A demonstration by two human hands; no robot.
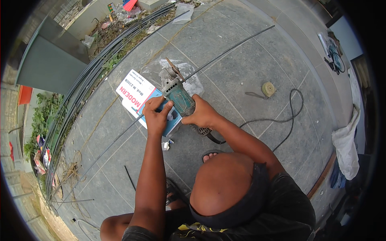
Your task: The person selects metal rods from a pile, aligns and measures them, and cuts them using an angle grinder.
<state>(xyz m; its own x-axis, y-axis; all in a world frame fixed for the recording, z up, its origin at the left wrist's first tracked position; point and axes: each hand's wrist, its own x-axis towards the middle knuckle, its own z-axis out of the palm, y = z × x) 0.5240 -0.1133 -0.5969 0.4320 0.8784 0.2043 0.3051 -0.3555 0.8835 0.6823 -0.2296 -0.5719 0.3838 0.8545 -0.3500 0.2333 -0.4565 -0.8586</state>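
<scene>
My right hand (204, 113) grips the rear body of a worn green angle grinder (179, 99), whose cutting disc (175, 69) points away from me. A long thin steel rod (229, 49) runs diagonally under the grinder, with the disc beside it. My left hand (157, 115) closes around the rod just left of the grinder, its thumb near the tool's body. Beneath the rod lies a white, red and blue cardboard box (136, 89). Clear plastic wrap (192, 82) lies behind the grinder head. The exact contact between disc and rod is hard to make out.
The grinder's black cable (277, 120) loops across the grey tiles to the right, near a yellowish tape roll (268, 89). Bundled long rods (86, 82) curve along the left. A white sack (346, 148) lies at the right edge; tangled wire (71, 172) sits lower left.
</scene>
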